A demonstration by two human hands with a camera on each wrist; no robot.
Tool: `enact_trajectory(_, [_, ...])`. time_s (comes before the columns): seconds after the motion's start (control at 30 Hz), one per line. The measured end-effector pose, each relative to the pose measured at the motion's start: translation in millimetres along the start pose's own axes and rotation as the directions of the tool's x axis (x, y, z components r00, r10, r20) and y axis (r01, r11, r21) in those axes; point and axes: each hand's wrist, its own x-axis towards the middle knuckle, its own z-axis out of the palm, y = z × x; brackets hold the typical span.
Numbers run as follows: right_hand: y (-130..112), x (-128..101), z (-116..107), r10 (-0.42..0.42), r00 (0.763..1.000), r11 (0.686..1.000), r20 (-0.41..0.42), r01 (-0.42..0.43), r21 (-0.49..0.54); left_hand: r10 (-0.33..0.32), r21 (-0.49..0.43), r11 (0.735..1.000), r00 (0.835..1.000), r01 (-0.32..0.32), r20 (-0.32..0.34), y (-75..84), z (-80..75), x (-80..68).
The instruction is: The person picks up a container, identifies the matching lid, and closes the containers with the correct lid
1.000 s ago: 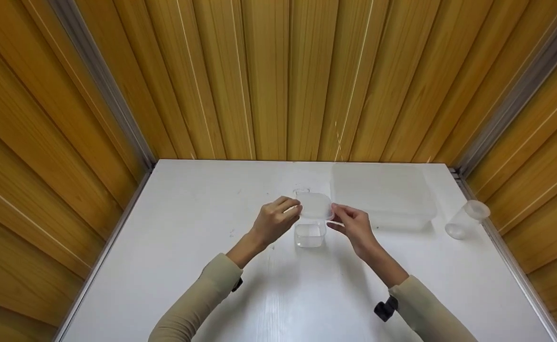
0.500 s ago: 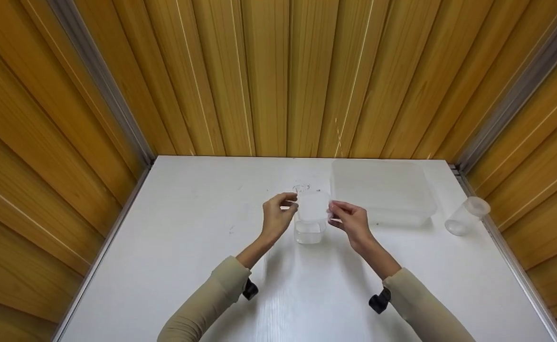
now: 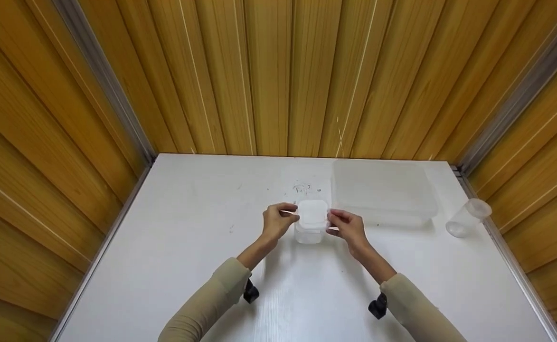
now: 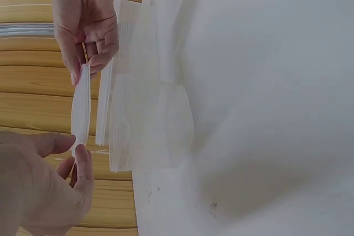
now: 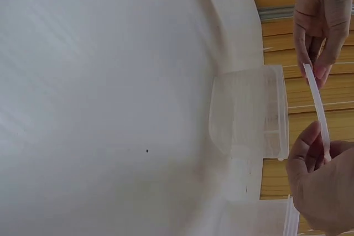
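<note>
In the head view, a translucent white square lid [image 3: 313,213] is held above a small clear plastic container [image 3: 308,236] on the table, overlapping its far part from this angle. My left hand [image 3: 277,222] pinches the lid's left edge between thumb and fingers. On the opposite edge, my right hand [image 3: 349,229] pinches it the same way. Seen edge-on, the lid [image 4: 81,106] spans the two hands in the left wrist view. The right wrist view shows the lid [image 5: 317,103] apart from the container [image 5: 249,111], which stands upright beneath.
A large translucent plastic box [image 3: 382,190] stands at the back right of the white table [image 3: 202,213]. Right of it, near the table's edge, is a clear cylindrical jar [image 3: 468,218]. Wood-plank walls [image 3: 259,76] border the table's back and sides.
The lid has come slightly nearer to me and changed its tilt, and its top now looks whiter. My left fingers have shifted from over its left corner to its side edge.
</note>
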Motion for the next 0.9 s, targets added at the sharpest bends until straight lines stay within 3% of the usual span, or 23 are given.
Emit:
enact_trajectory(0.2, [13.1,1.6,-1.5,-0.080,0.996,0.992,-0.028,0.076,-0.101,0.005,0.018,1.000,1.000,-0.005,-0.018,-10.1,6.7,-1.4])
enact_trajectory(0.37, [19.0,3.2,0.6,-0.097,0.995,0.988,-0.015,0.095,-0.118,-0.001,0.034,0.999,0.999,0.003,-0.050,-15.9,8.5,-2.0])
enact_trajectory(0.6, [21.8,5.6,2.9,-0.140,0.990,0.974,-0.028,0.132,-0.184,0.037,0.058,0.998,0.998,-0.034,-0.056,-17.6,7.9,-0.7])
enact_trajectory(0.73, [24.3,7.4,4.9,-0.160,0.987,0.946,-0.035,0.143,-0.291,0.045,0.068,0.997,0.997,-0.040,-0.063,-18.8,7.0,0.2])
enact_trajectory(0.9, [25.3,5.8,8.4,-0.209,0.978,0.894,0.015,0.198,-0.403,0.033,0.073,0.997,0.997,-0.027,-0.075,-19.8,5.9,1.5])
